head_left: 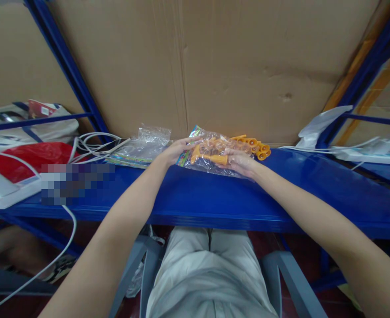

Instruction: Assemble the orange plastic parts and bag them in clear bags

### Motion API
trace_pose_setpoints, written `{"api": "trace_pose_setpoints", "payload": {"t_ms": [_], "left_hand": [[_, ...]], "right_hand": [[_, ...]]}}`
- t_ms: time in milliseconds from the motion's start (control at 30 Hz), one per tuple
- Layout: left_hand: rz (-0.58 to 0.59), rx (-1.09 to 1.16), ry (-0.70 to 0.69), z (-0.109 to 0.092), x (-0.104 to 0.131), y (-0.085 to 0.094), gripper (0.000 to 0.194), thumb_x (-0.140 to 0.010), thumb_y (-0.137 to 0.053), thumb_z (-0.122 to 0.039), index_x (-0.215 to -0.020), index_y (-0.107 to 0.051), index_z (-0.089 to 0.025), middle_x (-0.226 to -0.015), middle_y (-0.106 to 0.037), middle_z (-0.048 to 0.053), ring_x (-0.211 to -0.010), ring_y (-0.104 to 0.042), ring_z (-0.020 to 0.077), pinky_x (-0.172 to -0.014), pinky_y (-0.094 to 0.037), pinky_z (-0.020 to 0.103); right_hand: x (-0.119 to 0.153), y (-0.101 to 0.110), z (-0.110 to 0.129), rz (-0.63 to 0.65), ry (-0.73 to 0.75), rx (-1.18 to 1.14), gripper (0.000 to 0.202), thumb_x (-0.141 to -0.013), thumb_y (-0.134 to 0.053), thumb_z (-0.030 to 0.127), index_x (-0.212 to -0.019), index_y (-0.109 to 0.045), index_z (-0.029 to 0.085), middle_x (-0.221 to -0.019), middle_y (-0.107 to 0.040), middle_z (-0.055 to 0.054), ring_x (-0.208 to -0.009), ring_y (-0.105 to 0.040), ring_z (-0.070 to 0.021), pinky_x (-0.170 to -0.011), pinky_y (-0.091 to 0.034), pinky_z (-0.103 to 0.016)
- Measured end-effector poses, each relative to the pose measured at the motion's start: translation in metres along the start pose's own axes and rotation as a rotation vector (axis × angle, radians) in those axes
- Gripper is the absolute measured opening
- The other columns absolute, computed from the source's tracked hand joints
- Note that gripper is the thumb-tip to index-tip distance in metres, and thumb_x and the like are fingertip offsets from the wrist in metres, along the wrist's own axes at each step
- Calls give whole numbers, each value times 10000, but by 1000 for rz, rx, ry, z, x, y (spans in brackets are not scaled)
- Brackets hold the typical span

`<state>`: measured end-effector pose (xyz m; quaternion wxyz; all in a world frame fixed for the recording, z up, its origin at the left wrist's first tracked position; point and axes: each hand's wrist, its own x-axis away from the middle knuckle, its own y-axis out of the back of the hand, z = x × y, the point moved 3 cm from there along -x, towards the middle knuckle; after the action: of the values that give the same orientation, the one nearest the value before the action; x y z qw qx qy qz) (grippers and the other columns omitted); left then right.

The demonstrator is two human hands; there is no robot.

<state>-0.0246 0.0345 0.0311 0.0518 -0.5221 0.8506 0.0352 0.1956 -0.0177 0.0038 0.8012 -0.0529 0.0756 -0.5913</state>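
Note:
A clear plastic bag [203,166] with a colourful printed header lies at the back of the blue table. My left hand [178,150] grips the bag's header end, thumb and fingers closed on it. At its other end, my right hand [237,162] is closed around the end of an orange plastic piece [210,157], which points left within the bag's outline. Whether those fingers are inside the bag is hard to tell. Behind my right hand several more orange pieces [261,150] with round, hollow cup-like ends lie in a pile.
Flat clear bags [145,145] with printed headers are stacked left of my left hand. White cables [95,141], a red bag [25,159] and a power strip [12,194] occupy the left side. Cardboard [214,66] walls the back; blue posts [65,57] flank it.

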Motion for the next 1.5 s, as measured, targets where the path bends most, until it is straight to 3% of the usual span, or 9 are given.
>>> {"api": "trace_pose_setpoints", "payload": {"t_ms": [200, 500, 700, 900, 1033, 1267, 1400, 1500], "left_hand": [[-43, -12, -14, 6, -2, -11, 522, -865, -534, -37, -1354, -575, -215, -1259, -681, 62, -1020, -690, 165, -900, -540, 264], [-40, 1, 1, 6, 0, -10, 498, -812, -643, -29, -1290, -619, -164, -1131, -730, 85, -937, -711, 149, -862, -549, 258], [-20, -45, -22, 6, 0, -9, 534, -790, -677, -46, -1307, -606, -161, -1096, -740, 79, -918, -708, 139, -865, -538, 249], [-34, -142, 38, 9, -2, -7, 389, -755, -723, -66, -1131, -702, -161, -986, -765, 59, -835, -711, 135, -829, -552, 270], [-48, -191, 47, 12, -3, -6, 309, -741, -732, -71, -1038, -731, -155, -904, -768, 57, -789, -711, 146, -823, -556, 300], [-171, -236, 81, 15, -12, 13, 346, -671, -756, -53, -1008, -725, -124, -842, -755, 75, -762, -720, 184, -780, -575, 321], [-359, -346, 176, 16, -13, 28, 340, -651, -753, -61, -983, -716, -127, -746, -729, 58, -689, -708, 210, -681, -573, 317], [-491, -559, 197, 15, -8, 33, 405, -650, -696, -49, -1047, -690, -130, -857, -733, 98, -852, -708, 291, -745, -568, 363]], "right_hand": [[-1, -3, -7, 32, -25, 30, 263, -604, -536, -50, -708, -521, 192, -726, -651, -3, -749, -666, -148, -803, -534, -314], [7, -5, -6, 105, -42, 152, 225, -630, -563, 29, -761, -555, 211, -658, -605, 34, -631, -593, -123, -637, -476, -251], [8, -6, -5, 133, -38, 159, 213, -627, -597, 33, -742, -573, 211, -663, -610, 31, -616, -573, -107, -630, -476, -239], [10, -8, -3, 62, -40, 204, 224, -598, -626, 20, -730, -667, 197, -738, -647, -5, -643, -575, -107, -656, -510, -246], [9, -9, -4, 40, -42, 234, 227, -609, -638, -2, -715, -690, 192, -661, -628, 10, -628, -577, -97, -636, -510, -219], [4, -3, -4, -45, -15, 196, 131, -745, -681, 35, -740, -676, 166, -764, -696, -27, -708, -648, -107, -711, -524, -228], [3, 0, -1, -122, -50, 158, 146, -885, -583, 119, -758, -639, 165, -843, -727, -68, -711, -678, -127, -713, -540, -253], [3, 0, 0, -129, -57, 119, 222, -952, -531, 251, -761, -607, 169, -808, -722, -81, -655, -668, -138, -655, -544, -262]]}}
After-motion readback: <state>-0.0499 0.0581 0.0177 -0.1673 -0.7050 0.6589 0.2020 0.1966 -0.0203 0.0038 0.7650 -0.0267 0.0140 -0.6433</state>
